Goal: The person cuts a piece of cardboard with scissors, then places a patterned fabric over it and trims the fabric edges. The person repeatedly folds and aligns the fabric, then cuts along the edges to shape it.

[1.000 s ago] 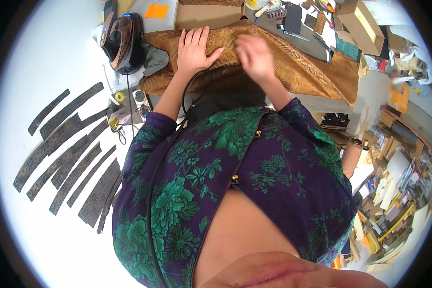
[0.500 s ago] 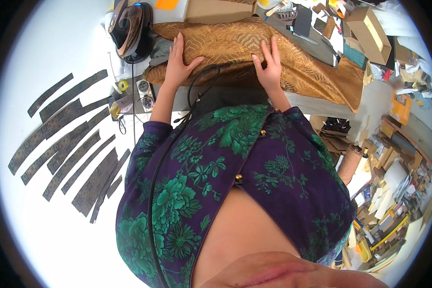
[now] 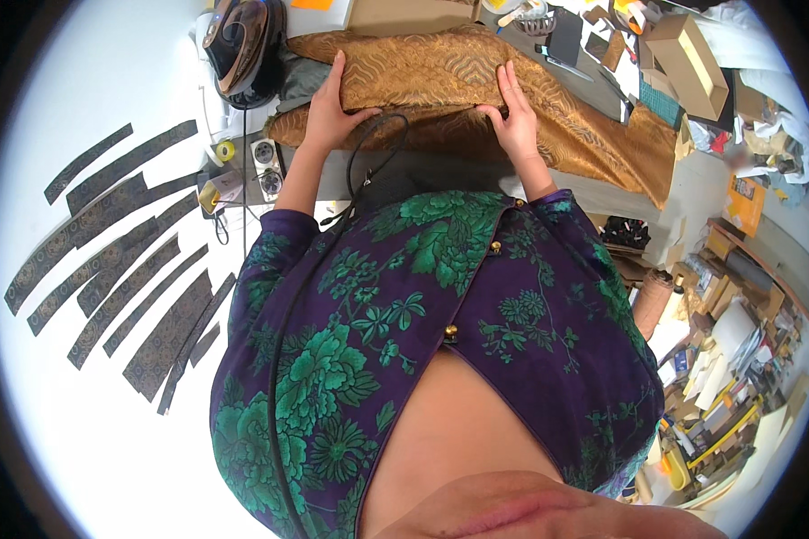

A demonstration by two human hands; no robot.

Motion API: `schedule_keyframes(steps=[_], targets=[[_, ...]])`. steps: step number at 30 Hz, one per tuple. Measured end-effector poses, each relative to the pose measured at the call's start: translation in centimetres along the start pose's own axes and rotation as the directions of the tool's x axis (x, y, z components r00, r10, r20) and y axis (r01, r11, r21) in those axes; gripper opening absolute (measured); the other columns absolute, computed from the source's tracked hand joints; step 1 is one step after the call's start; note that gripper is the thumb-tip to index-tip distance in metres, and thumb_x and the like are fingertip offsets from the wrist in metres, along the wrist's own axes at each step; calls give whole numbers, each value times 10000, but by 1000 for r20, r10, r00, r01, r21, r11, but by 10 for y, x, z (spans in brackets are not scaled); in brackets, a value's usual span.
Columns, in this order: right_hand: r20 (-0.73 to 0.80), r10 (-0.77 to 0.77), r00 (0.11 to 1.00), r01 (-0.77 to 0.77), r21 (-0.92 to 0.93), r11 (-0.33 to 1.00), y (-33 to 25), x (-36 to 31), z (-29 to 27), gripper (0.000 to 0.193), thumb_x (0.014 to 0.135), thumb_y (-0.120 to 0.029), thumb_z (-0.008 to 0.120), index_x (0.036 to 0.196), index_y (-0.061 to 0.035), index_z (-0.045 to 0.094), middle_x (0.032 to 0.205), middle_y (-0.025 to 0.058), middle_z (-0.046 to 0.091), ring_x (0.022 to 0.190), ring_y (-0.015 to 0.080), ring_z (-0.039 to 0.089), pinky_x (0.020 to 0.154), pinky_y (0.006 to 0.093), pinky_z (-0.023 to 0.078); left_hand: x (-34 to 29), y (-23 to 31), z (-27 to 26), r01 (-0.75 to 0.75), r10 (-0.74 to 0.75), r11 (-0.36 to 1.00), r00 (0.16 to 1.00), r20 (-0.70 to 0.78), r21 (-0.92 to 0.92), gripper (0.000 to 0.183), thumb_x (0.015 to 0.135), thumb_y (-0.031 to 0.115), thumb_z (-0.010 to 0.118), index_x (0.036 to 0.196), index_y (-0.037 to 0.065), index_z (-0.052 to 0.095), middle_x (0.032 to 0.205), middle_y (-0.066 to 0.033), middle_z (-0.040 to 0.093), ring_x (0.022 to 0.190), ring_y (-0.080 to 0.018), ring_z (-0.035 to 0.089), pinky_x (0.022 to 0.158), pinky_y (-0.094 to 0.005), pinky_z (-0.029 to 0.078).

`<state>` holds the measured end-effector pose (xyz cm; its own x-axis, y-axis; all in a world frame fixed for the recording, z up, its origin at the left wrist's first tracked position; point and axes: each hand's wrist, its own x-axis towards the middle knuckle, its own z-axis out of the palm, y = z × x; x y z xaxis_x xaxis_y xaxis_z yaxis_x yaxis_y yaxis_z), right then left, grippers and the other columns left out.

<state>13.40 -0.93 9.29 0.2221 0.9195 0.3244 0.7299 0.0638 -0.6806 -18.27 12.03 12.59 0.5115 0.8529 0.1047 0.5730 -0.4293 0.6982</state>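
Golden-brown brocade fabric (image 3: 422,76) with a wavy woven pattern lies across the grey table (image 3: 333,175). My left hand (image 3: 331,117) is at the left end of a flat folded section, fingers pointing away along its side and thumb at the near edge. At the right end, my right hand (image 3: 517,126) has its fingers on top and its thumb at that same near edge. Between them the section is stretched flat. More brocade shows beneath it and trails off to the right. Dark grey cloth (image 3: 302,83) peeks out on the left.
A dark iron (image 3: 247,54) stands at the back left, near a power strip (image 3: 267,166) and yellow tape (image 3: 226,150). A black cord (image 3: 279,359) runs down my front. Dark patterned strips (image 3: 108,211) hang on the left. Cardboard boxes (image 3: 688,67) and scraps crowd the right.
Both thumbs have come to the near edge of the folded brocade, which now looks straighter and slightly raised. My right hand has shifted a little nearer. The view has tilted slightly.
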Motion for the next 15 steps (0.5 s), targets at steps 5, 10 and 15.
schedule_keyframes(steps=[5,10,15], targets=[[-7,-22,1000,22,-22,1000,1,0,-1,793,783,-242,798,1478,-129,432,1545,98,390,1300,336,511,985,373,508,1,2,0,3,-2,994,1000,-1,110,1197,634,263,919,1565,105,182,1306,-242,567,1193,-424,550,1000,-451,466],[-8,-37,999,36,-38,999,2,1,0,781,784,-230,795,1473,-142,439,1549,95,381,1295,334,518,967,386,529,3,3,-6,-55,50,962,998,27,268,1192,667,382,887,1565,86,160,1458,-233,448,1338,-409,434,1081,-469,396],[11,-14,1000,14,-31,999,0,1,-3,788,782,-225,798,1480,-172,437,1553,87,374,1283,330,529,964,381,534,16,22,-16,-147,186,818,982,-15,556,965,803,598,709,1520,80,324,1559,-216,322,1456,-398,268,1151,-507,285]])
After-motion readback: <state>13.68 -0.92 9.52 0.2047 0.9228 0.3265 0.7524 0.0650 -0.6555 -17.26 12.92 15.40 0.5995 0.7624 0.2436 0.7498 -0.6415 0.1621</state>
